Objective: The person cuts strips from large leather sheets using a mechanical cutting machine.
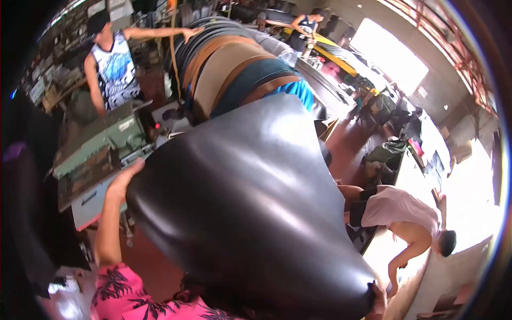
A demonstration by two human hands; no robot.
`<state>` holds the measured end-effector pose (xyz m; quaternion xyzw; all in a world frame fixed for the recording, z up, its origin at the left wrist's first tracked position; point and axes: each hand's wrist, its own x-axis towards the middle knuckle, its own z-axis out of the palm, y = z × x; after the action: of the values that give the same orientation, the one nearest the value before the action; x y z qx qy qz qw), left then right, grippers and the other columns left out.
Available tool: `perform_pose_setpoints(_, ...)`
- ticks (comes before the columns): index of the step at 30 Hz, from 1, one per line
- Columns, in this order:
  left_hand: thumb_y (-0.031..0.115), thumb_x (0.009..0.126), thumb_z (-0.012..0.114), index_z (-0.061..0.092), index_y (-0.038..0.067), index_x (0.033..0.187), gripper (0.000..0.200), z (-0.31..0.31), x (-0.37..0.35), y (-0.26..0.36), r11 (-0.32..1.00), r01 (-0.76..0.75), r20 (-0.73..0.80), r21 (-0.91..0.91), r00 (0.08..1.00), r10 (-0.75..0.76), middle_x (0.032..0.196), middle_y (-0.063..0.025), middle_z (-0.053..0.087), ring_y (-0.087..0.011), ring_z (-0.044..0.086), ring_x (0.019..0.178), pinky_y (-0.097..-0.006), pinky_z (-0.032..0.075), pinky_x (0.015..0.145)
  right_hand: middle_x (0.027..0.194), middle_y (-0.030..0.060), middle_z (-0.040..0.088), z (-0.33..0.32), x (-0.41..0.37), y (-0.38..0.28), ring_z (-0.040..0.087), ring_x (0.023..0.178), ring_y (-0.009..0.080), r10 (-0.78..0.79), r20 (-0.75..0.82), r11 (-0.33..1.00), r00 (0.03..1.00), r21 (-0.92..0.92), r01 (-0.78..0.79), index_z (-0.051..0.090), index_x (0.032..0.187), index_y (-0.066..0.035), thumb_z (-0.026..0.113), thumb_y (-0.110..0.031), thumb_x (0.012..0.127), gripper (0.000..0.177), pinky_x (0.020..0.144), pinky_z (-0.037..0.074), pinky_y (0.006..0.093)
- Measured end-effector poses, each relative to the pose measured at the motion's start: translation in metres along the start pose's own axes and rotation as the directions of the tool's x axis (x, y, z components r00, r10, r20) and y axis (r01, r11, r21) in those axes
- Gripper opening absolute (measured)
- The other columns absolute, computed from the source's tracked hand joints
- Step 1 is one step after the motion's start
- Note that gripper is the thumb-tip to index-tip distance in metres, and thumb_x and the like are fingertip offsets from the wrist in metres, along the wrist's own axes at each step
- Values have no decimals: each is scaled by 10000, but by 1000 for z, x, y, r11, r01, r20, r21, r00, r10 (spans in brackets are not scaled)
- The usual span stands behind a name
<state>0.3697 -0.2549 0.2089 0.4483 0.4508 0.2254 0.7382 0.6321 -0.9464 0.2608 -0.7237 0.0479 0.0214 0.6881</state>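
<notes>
A large, smooth, glossy black leather sheet (240, 197) spreads across the middle of the view and bulges upward. My left hand (128, 178) grips its left edge, with the fingers partly hidden by the sheet. At the lower right, my right hand (380, 300) is closed on the sheet's corner, where the material is pinched into folds. The far end of the sheet reaches a pile of brown, tan and teal hides (234, 69).
A green machine (101, 144) on a bench stands at the left, with a person (114, 64) beside it reaching to the pile. Another person (402, 208) bends over a long table (410, 256) at the right. A third person (306, 32) stands at the back.
</notes>
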Motion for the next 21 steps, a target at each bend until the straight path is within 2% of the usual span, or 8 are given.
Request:
perform_pose_setpoints(2, 440, 808, 775, 642, -21, 997, 515, -41, 15, -37, 940, -62, 72, 336, 997, 40, 870, -56, 667, -153, 632, 755, -295, 506, 696, 1368, 141, 509, -27, 0, 10, 517, 1204, 234, 77, -27, 993, 997, -92, -79, 490, 1367, 0, 562, -364, 963, 548, 1003, 424, 347)
perform_pose_setpoints(4, 374, 767, 827, 615, -2, 1087, 537, -49, -17, -49, 937, -25, 67, 349, 998, 2, 933, -49, 665, -148, 627, 797, -283, 493, 727, 1399, 148, 489, -59, 1, 4, 495, 1241, 240, 144, -60, 961, 988, -231, -154, 482, 1382, -4, 559, -382, 962, 570, 1029, 408, 351)
perform_pose_setpoints(6, 354, 763, 831, 620, 10, 1098, 524, -68, -39, -82, 916, -264, 139, 302, 963, 232, 944, -36, 665, -145, 624, 805, -275, 483, 753, 1430, 154, 469, -99, 1, -4, 474, 1277, 246, 179, -13, 900, 984, -402, -169, 473, 1397, -7, 556, -400, 962, 592, 1055, 392, 355)
perform_pose_setpoints(9, 306, 786, 816, 623, 26, 1142, 492, -77, -91, -106, 939, -276, -58, 204, 954, 293, 954, -6, 666, -123, 620, 848, -253, 462, 808, 1329, 149, 568, -103, -11, -48, 546, 1193, 238, -203, 475, 783, 856, -446, 433, 536, 1348, -16, 629, -381, 915, 574, 994, 433, 347)
perform_pose_setpoints(11, 239, 841, 767, 651, 36, 1103, 352, -128, -112, -123, 984, -120, 24, 131, 993, 118, 943, 21, 665, -88, 615, 881, -232, 450, 827, 1263, 144, 595, -77, -2, -48, 571, 1136, 235, -129, 380, 848, 916, -436, 300, 563, 1311, -25, 642, -368, 901, 540, 946, 452, 346)
perform_pose_setpoints(15, 200, 898, 689, 642, -18, 1133, 324, -183, -196, -143, 979, -165, 45, 116, 986, 161, 997, -22, 686, -117, 637, 925, -268, 482, 813, 1131, 135, 649, -2, 24, -33, 620, 1021, 230, 118, 291, 921, 949, -389, 5, 617, 1237, -43, 667, -342, 873, 474, 850, 490, 343)
perform_pose_setpoints(18, 213, 903, 668, 594, -56, 1216, 420, -196, -291, -145, 984, -119, -253, 130, 956, 149, 1065, -95, 690, -179, 659, 963, -312, 510, 824, 1032, 128, 689, 48, 31, -22, 658, 935, 226, 241, 363, 911, 900, -406, -80, 658, 1182, -57, 686, -323, 851, 425, 778, 518, 342)
perform_pose_setpoints(21, 183, 906, 639, 620, -49, 1194, 370, -236, -367, -166, 978, -177, -294, 106, 934, 201, 1053, -98, 696, -187, 663, 955, -319, 512, 854, 966, 121, 692, 107, 13, -4, 678, 877, 219, 271, 614, 962, 741, -157, -221, 651, 1087, 36, 612, -198, 897, 303, 806, 524, 342)
